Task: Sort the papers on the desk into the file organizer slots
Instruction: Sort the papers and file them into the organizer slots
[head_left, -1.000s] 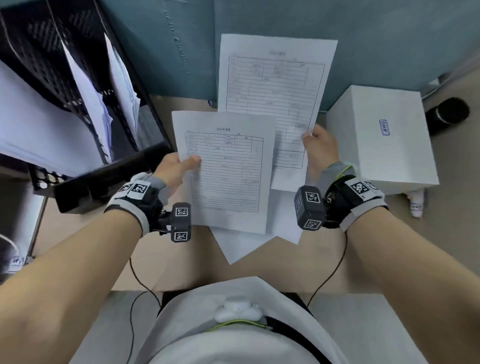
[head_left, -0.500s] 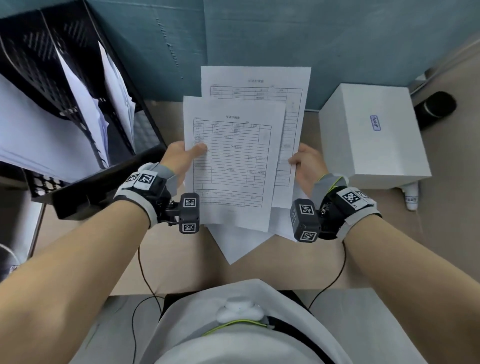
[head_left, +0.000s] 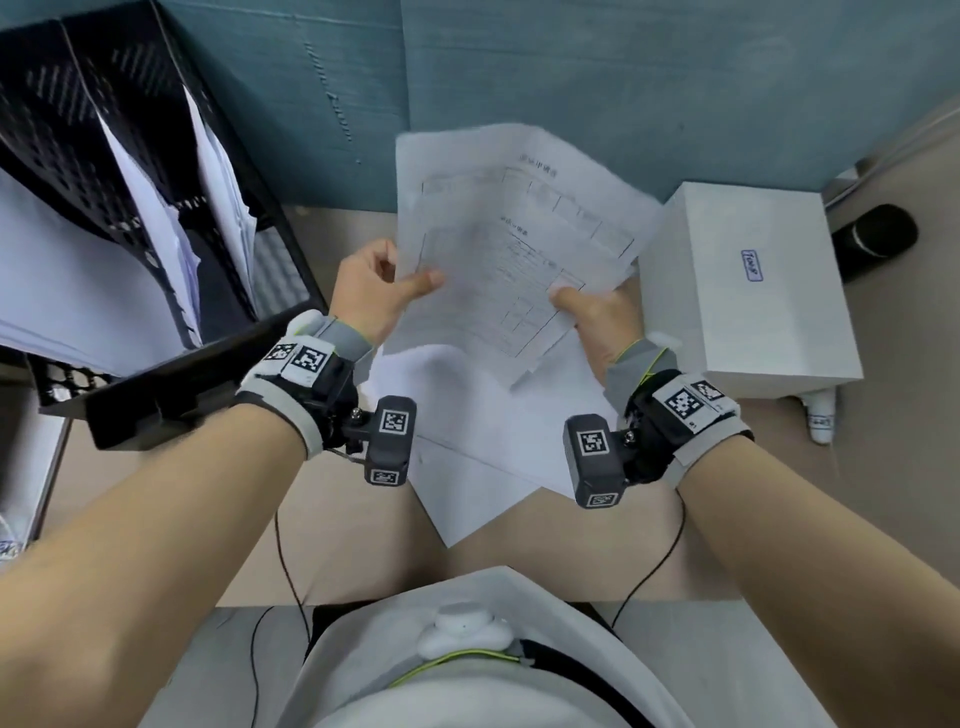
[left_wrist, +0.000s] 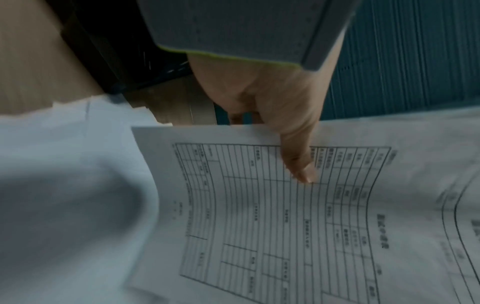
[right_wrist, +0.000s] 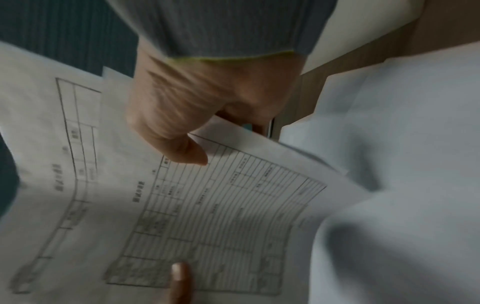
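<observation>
Two printed forms (head_left: 509, 234) overlap in the air above the desk, tilted clockwise and blurred. My left hand (head_left: 376, 291) pinches their left edge, its thumb on top of the front form (left_wrist: 285, 205). My right hand (head_left: 592, 312) pinches the lower right corner, thumb on the front form (right_wrist: 221, 205). The fingers of both hands are hidden behind the sheets. Loose white papers (head_left: 467, 426) lie on the desk under the hands. At the left stands the black mesh file organizer (head_left: 249, 218), with sheets standing in its slots (head_left: 156, 228).
A white box (head_left: 753, 291) sits on the desk close to my right hand. Beyond it lies a black cylinder (head_left: 872, 241), and a small white tube (head_left: 822, 421) lies at its front. A teal partition (head_left: 571, 78) closes the back of the desk.
The two forms, held apart and offset a second ago, have come together into one overlapping pair and tilted clockwise. Both hands have moved closer together.
</observation>
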